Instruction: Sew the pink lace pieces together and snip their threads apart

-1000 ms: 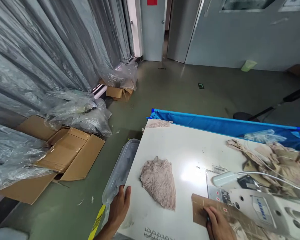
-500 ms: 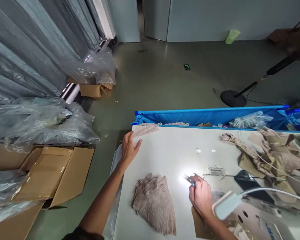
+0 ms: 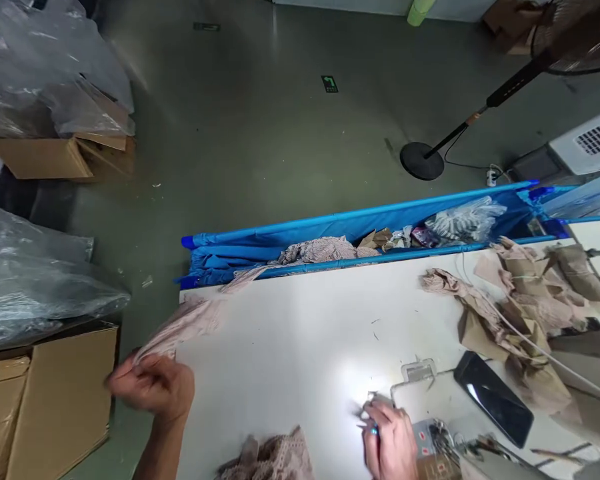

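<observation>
At the table's left edge, my left hand (image 3: 155, 387) is closed on one end of a pale pink lace fabric strip (image 3: 195, 319). The strip stretches away from the fist across the corner of the white table (image 3: 300, 340), toward the blue cloth bin. My right hand (image 3: 393, 440) rests low on the tabletop, its fingers curled round small metal thread snips (image 3: 364, 410), whose blades are blurred. Between the hands, at the bottom edge of the view, lies a crumpled brown-pink lace piece (image 3: 275, 459), partly cut off by the frame.
Beyond the table hangs a blue cloth bin (image 3: 240, 240) with lace and scraps inside. A black phone (image 3: 495, 399) lies at right, near heaped fabric (image 3: 525, 320). Cardboard boxes (image 3: 65, 400) and plastic bags (image 3: 35, 267) stand at left; a fan base (image 3: 422, 161) is farther off.
My left hand has taken hold of the lace strip and pulled it left toward me. My right hand stays low on the table with the snips. The view has swung downward and to the right.
</observation>
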{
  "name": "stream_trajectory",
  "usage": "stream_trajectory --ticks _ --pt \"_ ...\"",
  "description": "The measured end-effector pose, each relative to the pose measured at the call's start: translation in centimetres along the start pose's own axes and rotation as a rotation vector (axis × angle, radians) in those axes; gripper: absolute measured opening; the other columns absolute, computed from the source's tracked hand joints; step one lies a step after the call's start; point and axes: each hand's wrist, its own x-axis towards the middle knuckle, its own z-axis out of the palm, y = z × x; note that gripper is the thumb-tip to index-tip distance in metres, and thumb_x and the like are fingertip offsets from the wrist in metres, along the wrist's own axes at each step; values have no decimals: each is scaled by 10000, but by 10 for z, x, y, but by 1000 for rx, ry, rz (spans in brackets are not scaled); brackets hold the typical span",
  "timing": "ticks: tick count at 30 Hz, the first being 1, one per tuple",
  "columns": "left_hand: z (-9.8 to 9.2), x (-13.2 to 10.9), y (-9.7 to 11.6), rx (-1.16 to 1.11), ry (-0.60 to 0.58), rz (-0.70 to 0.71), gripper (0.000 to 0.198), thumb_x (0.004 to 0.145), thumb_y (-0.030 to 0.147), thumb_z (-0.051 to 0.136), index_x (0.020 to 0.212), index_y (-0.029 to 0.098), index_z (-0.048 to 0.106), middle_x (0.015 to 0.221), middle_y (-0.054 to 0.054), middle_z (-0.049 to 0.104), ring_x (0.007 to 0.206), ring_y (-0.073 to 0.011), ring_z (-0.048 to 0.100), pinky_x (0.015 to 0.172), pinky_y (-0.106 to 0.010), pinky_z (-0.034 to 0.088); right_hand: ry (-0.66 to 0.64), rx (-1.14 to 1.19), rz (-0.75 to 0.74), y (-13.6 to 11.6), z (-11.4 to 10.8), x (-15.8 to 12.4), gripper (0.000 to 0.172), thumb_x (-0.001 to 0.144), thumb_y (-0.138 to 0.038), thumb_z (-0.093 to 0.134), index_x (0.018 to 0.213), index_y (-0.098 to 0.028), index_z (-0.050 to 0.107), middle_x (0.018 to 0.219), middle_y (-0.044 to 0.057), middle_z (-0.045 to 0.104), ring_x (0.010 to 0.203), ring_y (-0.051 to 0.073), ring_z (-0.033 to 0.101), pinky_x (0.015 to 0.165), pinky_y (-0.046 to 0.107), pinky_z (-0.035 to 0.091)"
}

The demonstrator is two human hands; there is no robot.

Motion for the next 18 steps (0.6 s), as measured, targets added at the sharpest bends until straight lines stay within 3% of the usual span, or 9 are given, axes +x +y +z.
stream_trajectory --ticks 2,4,9,12,14,16,18 --pt "3 0 9 15 193 25 281 769 419 485 733 257 257 625 68 247 479 -118 314 479 -284 269 -17 -3 71 1 4 -7 639 793 -192 475 1375 -453 436 869 26 724 712 318 707 584 464 572" --pt "5 1 11 39 266 58 281 799 423 476 723 257 263 620 62 292 487 -123 338 488 -291 280 -30 -19 131 1 7 -14 698 800 -209 452 1428 -497 352 862 26 732 721 344 712 604 506 577" --pt "4 5 -7 77 101 56 258 811 444 510 728 238 379 658 21 403 601 -173 446 584 -346 402 -62 -10 161 1 10 -19 748 784 -260 430 1450 -554 261 851 -2 753 723 373 722 602 541 588" --pt "8 5 2 93 85 237 178 787 347 591 823 211 483 883 -69 530 876 -248 545 831 -447 471 -73 19 130 5 9 -16 753 770 -280 434 1454 -547 270 862 0 759 693 379 721 565 539 589" --pt "22 5 26 -22 -30 445 141 805 298 585 873 194 518 976 -101 559 947 -254 567 885 -449 481 -77 39 68 9 9 -13 781 761 -268 446 1476 -520 258 858 10 759 672 370 719 540 529 590" --pt "50 4 64 -130 -370 564 118 867 261 531 953 184 555 989 -101 615 942 -227 605 870 -390 507 -63 41 14 12 9 -10 803 759 -246 453 1497 -485 247 854 25 758 672 363 718 531 524 589" --pt "94 0 107 -150 -710 593 181 917 267 470 1015 184 599 1051 -93 652 1019 -212 617 945 -358 487 -50 34 -4 13 9 -9 797 769 -230 446 1507 -457 247 868 40 755 692 362 718 548 532 587"
